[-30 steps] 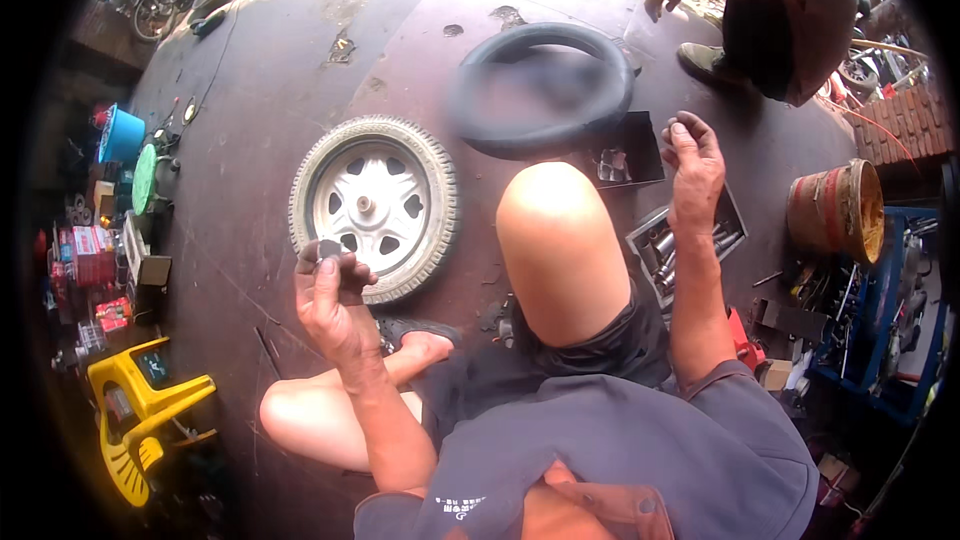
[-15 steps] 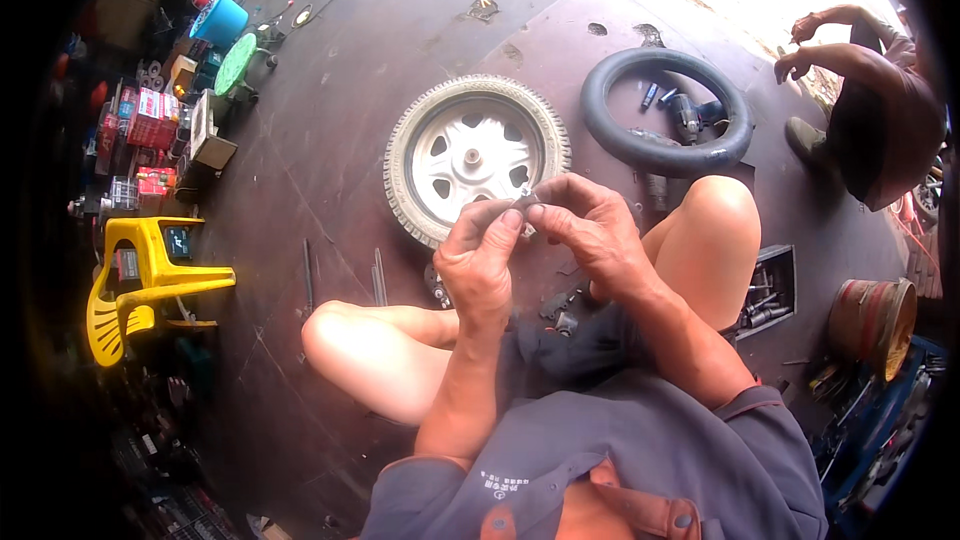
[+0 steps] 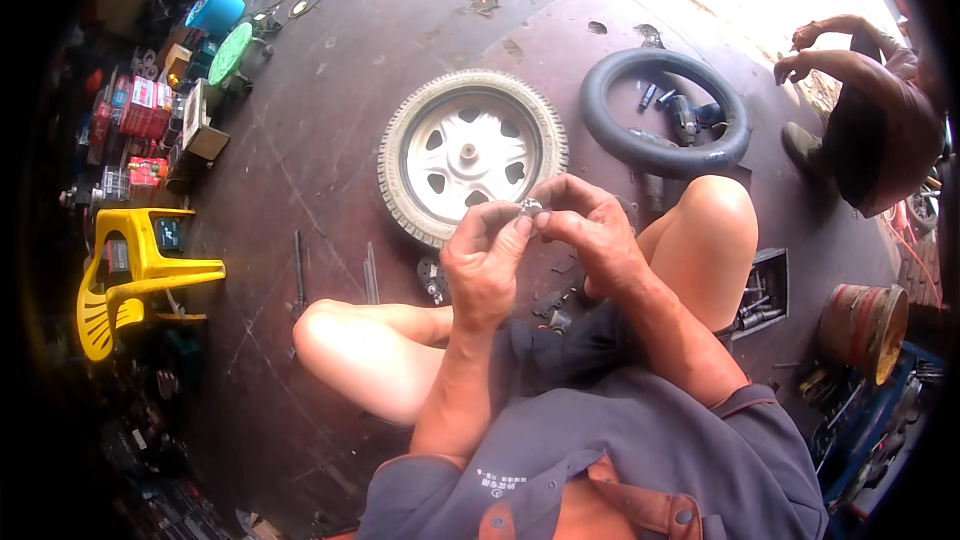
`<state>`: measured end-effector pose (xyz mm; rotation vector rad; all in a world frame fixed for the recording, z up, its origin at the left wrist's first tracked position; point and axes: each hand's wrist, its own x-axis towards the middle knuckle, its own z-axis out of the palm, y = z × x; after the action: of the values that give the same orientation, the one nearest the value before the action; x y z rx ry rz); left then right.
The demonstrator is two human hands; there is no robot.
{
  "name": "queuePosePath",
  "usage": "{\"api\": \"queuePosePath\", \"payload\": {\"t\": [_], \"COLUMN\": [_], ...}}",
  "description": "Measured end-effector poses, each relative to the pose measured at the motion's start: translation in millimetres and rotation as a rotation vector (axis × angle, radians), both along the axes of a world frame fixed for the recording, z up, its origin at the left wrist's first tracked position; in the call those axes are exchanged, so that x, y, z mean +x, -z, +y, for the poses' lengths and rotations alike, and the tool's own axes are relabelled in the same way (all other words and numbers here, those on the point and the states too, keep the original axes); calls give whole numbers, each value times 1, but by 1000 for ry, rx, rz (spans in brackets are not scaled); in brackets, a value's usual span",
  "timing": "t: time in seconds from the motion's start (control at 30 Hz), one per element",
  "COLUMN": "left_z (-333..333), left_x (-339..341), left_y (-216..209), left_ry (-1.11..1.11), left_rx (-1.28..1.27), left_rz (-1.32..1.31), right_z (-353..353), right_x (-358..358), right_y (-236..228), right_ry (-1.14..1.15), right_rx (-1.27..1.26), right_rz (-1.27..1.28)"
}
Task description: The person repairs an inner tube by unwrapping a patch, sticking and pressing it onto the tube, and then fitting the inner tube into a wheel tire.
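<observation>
Between the fingertips of my left hand (image 3: 483,265) and my right hand (image 3: 592,230) is a small shiny metal part (image 3: 531,207), too small to name its kind. Both hands are closed in a pinch on it, above my lap. Just beyond them a wheel with a white hub and a knobby tyre (image 3: 395,165) lies flat on the floor. A dark round part (image 3: 432,280) lies on the floor by my left wrist. Below my right hand, near my lap, sit some dark metal pieces (image 3: 552,304), partly hidden by my arms.
An inner tube (image 3: 600,130) lies right of the wheel, around a cordless power tool (image 3: 684,118). By my right knee stands a tray of sockets (image 3: 784,270), then a bucket (image 3: 845,330). A yellow chair (image 3: 150,275) stands left. Another person (image 3: 868,110) squats at the right.
The metal part between my fingertips is turned and now shows more of its shiny side. My view has shifted slightly, while both hands keep their pinch.
</observation>
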<state>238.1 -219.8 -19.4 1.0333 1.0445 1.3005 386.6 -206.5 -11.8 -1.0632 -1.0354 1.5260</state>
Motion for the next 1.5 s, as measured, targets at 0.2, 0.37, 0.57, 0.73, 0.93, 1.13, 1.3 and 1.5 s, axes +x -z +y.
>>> {"api": "queuePosePath", "payload": {"t": [0.2, 0.37, 0.57, 0.73, 0.93, 1.13, 1.3, 1.5], "left_z": [-2, -4, -3, 7, -9, -7, -9, -8], "left_x": [12, 20, 31, 42, 42, 47, 47, 41], "left_y": [3, 9, 11, -10, -64, -89, -100, -109], "left_ry": [-37, -24, 23, -20, -7, 47, 36, -45], "left_rx": [94, 84, 45, 152, 91, 135, 215, 288], "left_rz": [184, 130, 52, 219, 134, 194, 270, 318], "right_z": [-3, -3, 1, 5, -9, -15, -20, -19], "right_x": [9, 17, 26, 35, 43, 44, 35, 21], "right_y": [-2, -3, -1, -32, -80, -96, -106, -119], "right_ry": [37, -8, -33, 18, -72, -23, 78, 114], "right_rx": [8, -22, -42, 25, 123, 188, 212, 162], "right_rz": [18, 50, 74, 32, -90, -433, -419, -185]}}
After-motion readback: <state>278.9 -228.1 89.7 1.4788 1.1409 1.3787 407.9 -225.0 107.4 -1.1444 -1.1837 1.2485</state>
